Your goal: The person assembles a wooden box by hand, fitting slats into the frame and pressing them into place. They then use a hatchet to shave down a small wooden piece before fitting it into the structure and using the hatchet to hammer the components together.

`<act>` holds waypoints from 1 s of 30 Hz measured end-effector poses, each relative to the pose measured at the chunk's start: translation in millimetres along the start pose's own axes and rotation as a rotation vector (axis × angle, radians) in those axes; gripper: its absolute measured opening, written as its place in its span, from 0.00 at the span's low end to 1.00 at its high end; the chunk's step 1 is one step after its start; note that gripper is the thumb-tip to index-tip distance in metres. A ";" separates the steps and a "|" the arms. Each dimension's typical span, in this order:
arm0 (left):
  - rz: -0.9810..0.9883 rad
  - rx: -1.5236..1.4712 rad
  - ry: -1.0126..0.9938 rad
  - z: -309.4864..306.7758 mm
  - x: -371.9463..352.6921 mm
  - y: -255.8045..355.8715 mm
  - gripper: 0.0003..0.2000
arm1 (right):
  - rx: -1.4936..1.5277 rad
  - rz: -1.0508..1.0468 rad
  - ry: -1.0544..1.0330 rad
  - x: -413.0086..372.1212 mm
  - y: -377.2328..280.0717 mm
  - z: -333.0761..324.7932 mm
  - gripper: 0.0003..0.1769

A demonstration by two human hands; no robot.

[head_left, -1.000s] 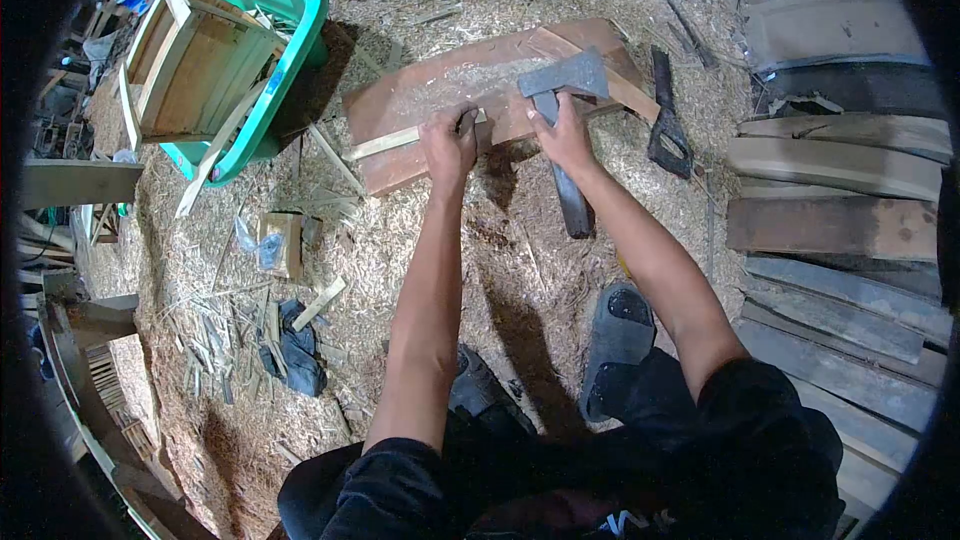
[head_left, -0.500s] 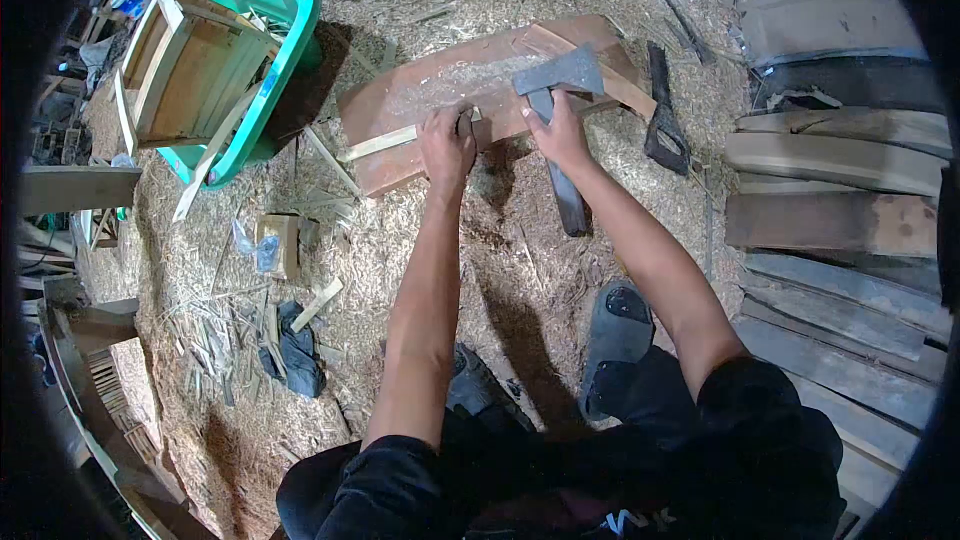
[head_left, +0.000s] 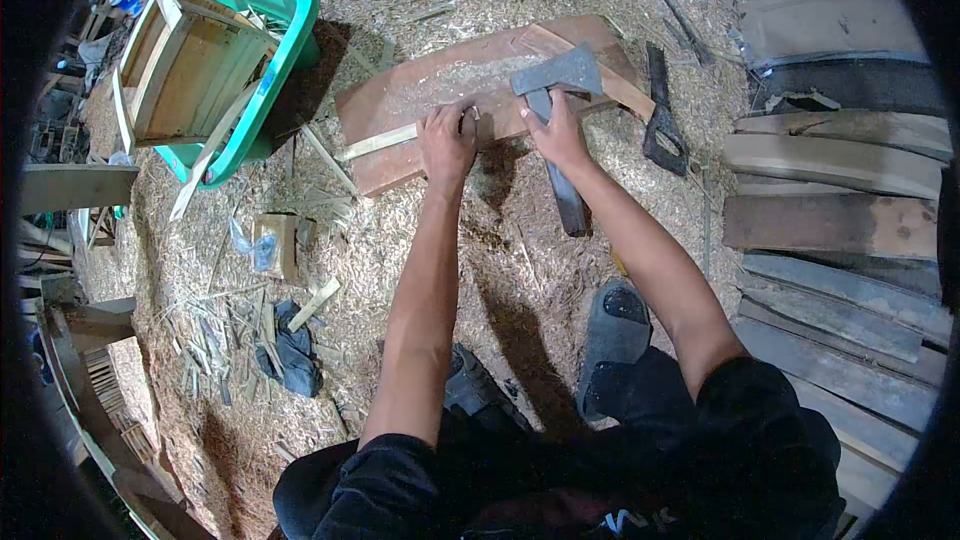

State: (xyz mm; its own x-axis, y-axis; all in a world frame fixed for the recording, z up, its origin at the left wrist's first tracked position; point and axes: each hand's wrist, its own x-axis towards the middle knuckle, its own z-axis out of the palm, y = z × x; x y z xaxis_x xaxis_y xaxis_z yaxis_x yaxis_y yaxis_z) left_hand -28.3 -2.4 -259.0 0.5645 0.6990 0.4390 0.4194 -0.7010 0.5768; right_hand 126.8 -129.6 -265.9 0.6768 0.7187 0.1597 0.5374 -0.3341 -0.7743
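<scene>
- The left hand (head_left: 448, 145) is closing its fingers around a thin wooden strip (head_left: 380, 142), pressing down over the reddish board (head_left: 400, 90)
- The strip is lying across the board's near left part, its left end reaching about the board's edge
- The right hand (head_left: 560, 135) is gripping the axe (head_left: 566, 202) high on its handle, just below the head, with the handle slanting down toward the feet
- The axe head is hovering over or resting on the board's right part; I cannot tell which
- A handsaw (head_left: 665, 135) is lying just beyond the board's right end
- A green tub (head_left: 300, 15) is standing to the left, a wooden box (head_left: 205, 80) leaning tilted in it
</scene>
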 end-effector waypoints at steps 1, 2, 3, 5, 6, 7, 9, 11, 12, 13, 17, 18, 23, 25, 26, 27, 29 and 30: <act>-0.019 -0.007 0.003 0.4 0.0 -0.1 0.09 | 0.005 0.017 -0.009 0.3 0.8 0.7 0.36; -0.037 -0.014 0.007 0.7 0.3 -0.1 0.09 | 0.010 0.033 -0.017 1.1 1.4 1.4 0.36; -0.055 -0.022 0.011 2.0 -0.3 -1.1 0.09 | 0.015 0.049 -0.026 1.3 2.7 2.1 0.36; 0.006 -0.029 0.016 2.3 -0.5 -5.4 0.10 | 0.009 0.022 -0.001 1.6 5.0 3.5 0.36; 0.037 -0.032 0.018 1.2 0.0 -6.0 0.10 | 0.007 0.008 0.011 1.8 5.8 4.0 0.36; 0.026 -0.039 0.013 0.8 -0.1 -5.8 0.10 | -0.007 0.016 0.004 1.8 6.8 4.3 0.36; 0.007 -0.053 0.001 0.1 -0.1 -5.2 0.11 | -0.033 0.033 -0.009 1.9 7.4 4.1 0.36; 0.003 -0.041 -0.001 -0.2 -0.3 -4.2 0.11 | -0.012 0.001 0.013 1.0 6.6 4.5 0.35; 0.002 -0.036 -0.002 -0.6 0.0 -2.8 0.11 | -0.002 -0.014 0.025 0.6 6.0 3.9 0.34; 0.008 -0.043 0.010 -1.4 0.1 -1.5 0.09 | 0.001 -0.013 0.019 0.7 5.5 3.0 0.34; 0.006 -0.064 0.034 -0.3 0.7 -1.0 0.08 | -0.003 0.000 0.002 1.0 4.6 1.7 0.32; -0.003 -0.067 0.034 -0.7 1.3 -0.8 0.09 | -0.008 0.005 -0.001 1.0 4.6 1.8 0.32; -0.065 -0.086 -0.032 -6.8 3.4 -0.5 0.07 | 0.000 -0.012 0.002 1.9 8.2 3.8 0.32; -0.068 -0.090 -0.033 -4.7 3.9 -3.2 0.07 | 0.004 0.003 -0.014 2.1 4.7 1.6 0.32; -0.058 -0.096 -0.014 -4.0 3.9 -4.8 0.07 | 0.006 0.016 -0.026 1.6 3.4 -0.4 0.32; -0.048 -0.101 0.003 -3.4 3.9 -6.7 0.07 | 0.009 0.030 -0.037 1.0 2.4 -1.5 0.32; -0.070 -0.093 -0.021 -2.0 4.8 -10.7 0.07 | 0.005 0.015 -0.028 1.6 -0.3 -1.5 0.32; -0.080 -0.090 -0.034 -2.1 5.3 -11.0 0.07 | 0.002 0.008 -0.022 1.5 -2.2 -2.5 0.33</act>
State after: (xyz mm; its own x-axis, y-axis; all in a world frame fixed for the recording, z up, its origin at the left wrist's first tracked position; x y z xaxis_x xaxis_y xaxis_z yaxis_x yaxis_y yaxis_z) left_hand -31.4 9.4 -261.6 0.5563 0.7459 0.3662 0.3997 -0.6266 0.6691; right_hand 127.9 -129.3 -262.5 0.6699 0.7291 0.1405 0.5313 -0.3385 -0.7766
